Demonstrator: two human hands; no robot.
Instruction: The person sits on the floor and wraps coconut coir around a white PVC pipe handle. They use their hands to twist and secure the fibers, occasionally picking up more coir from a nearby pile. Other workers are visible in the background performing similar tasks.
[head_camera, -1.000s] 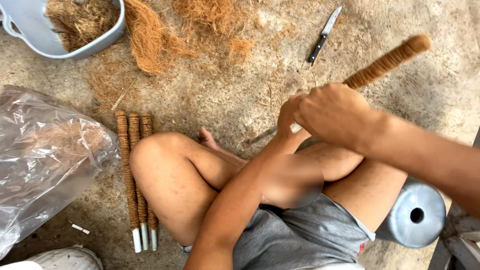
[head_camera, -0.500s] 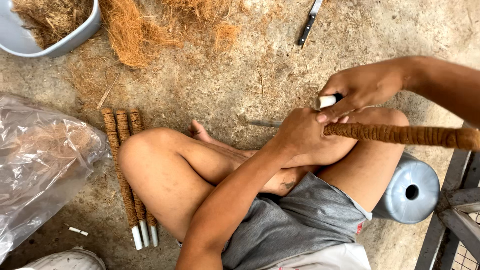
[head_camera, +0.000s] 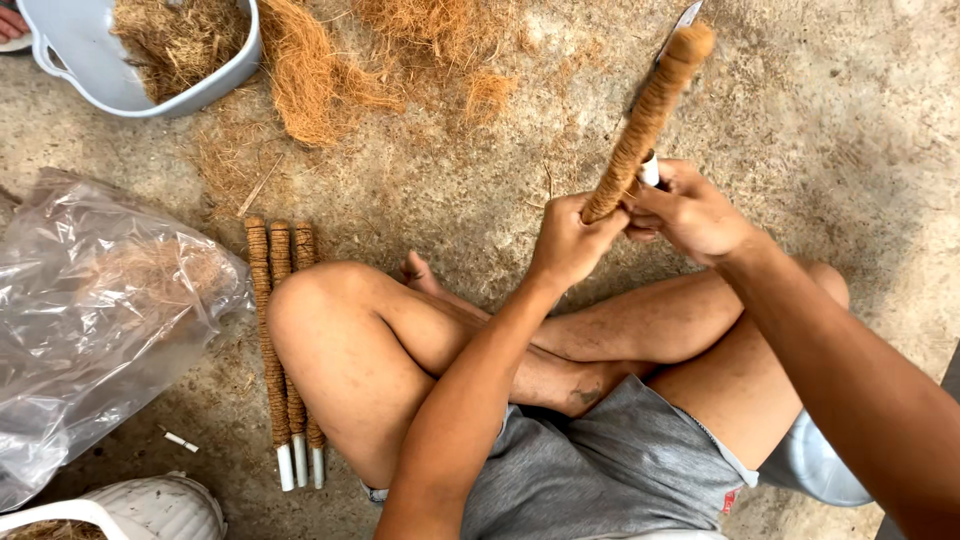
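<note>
Coir-wrapped pole (head_camera: 645, 120): left hand (head_camera: 570, 243) grips lower end; right hand (head_camera: 690, 212) pinches white pipe tip (head_camera: 650, 170). Step: finishing wrap; steady hold needed.

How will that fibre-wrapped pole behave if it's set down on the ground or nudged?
The fibre-wrapped pole probably stays stiff: it juts straight out past the left hand without sagging. Its rough coir wrap should grip well, not slip. Being round, it might roll if pushed, though the three finished poles lie still side by side on the gritty ground.
</note>
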